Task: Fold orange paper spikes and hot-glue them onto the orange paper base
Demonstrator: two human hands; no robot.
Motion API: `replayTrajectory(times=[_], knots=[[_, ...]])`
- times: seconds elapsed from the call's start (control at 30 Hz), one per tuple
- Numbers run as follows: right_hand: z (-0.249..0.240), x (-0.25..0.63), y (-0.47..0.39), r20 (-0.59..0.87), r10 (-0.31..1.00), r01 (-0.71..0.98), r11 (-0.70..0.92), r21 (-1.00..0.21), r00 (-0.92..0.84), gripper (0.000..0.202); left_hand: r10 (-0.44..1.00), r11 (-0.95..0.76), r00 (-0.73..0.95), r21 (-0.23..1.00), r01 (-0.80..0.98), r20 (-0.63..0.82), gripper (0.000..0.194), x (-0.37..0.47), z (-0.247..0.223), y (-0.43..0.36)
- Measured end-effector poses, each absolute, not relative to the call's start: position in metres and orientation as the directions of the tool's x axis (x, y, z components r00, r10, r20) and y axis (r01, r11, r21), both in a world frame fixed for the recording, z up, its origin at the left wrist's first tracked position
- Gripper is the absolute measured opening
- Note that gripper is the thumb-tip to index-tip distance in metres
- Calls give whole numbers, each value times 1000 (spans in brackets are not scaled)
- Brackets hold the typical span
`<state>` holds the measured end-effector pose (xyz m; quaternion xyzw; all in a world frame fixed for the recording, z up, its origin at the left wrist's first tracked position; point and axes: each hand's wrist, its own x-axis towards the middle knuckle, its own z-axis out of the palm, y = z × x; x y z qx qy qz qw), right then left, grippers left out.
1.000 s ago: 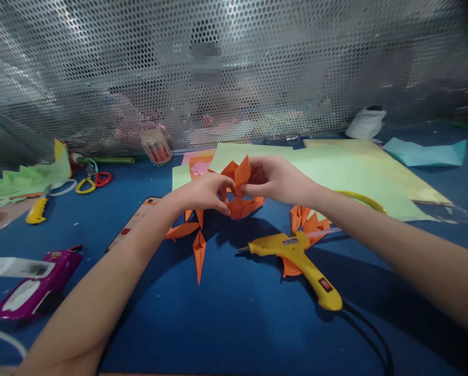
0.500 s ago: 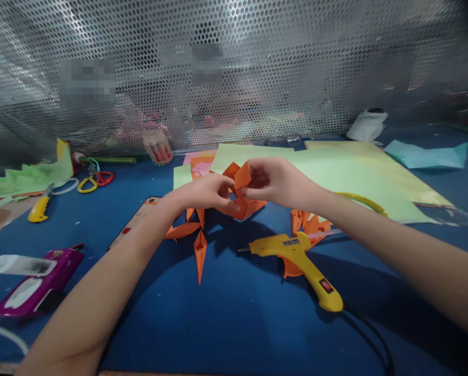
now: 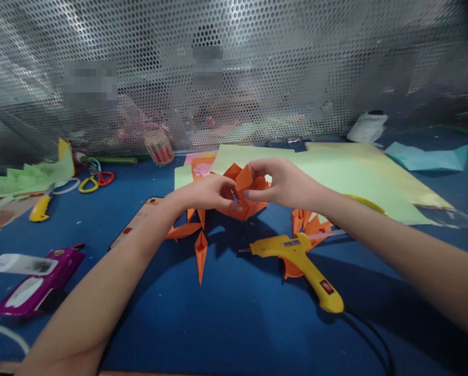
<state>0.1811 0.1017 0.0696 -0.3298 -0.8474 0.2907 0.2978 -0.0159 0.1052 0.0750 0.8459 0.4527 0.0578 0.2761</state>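
Both hands are closed on a folded orange paper flower [image 3: 243,208] held just above the blue table. My left hand [image 3: 215,193] grips its left side, thumb along the lower front petals. From the right, my right hand [image 3: 275,180] pinches an upright petal between thumb and fingers. Parts of the flower are hidden behind the fingers. Loose folded orange paper pieces [image 3: 201,256] lie below and left of my left hand. A yellow glue gun [image 3: 296,256] rests below my right hand, over more orange folded pieces [image 3: 315,228].
Pale green paper sheets [image 3: 343,172] spread behind the hands. A phone [image 3: 138,222] lies by my left forearm. Scissors [image 3: 96,181], a yellow cutter [image 3: 40,209] and a purple device [image 3: 42,282] are at left. A glass jar [image 3: 159,148] stands by the perforated metal panel [image 3: 234,94].
My right hand has shifted slightly right, showing more orange petals between the hands. My left hand keeps its hold with little movement.
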Motion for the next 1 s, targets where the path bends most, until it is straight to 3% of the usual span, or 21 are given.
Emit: replayTrajectory(times=[0.17,0.43,1.0], knots=[[72,183,102,293,749,438,607,-663,-594,4,785,-457,613,590,666,-84,24,-17,75,105],[72,184,105,283,730,410,611,-677,-622,3,804,-454,591,573,683,-67,13,-15,75,105],[65,182,104,311,714,346,613,-710,-627,5,802,-474,597,584,659,-23,24,-14,74,104]])
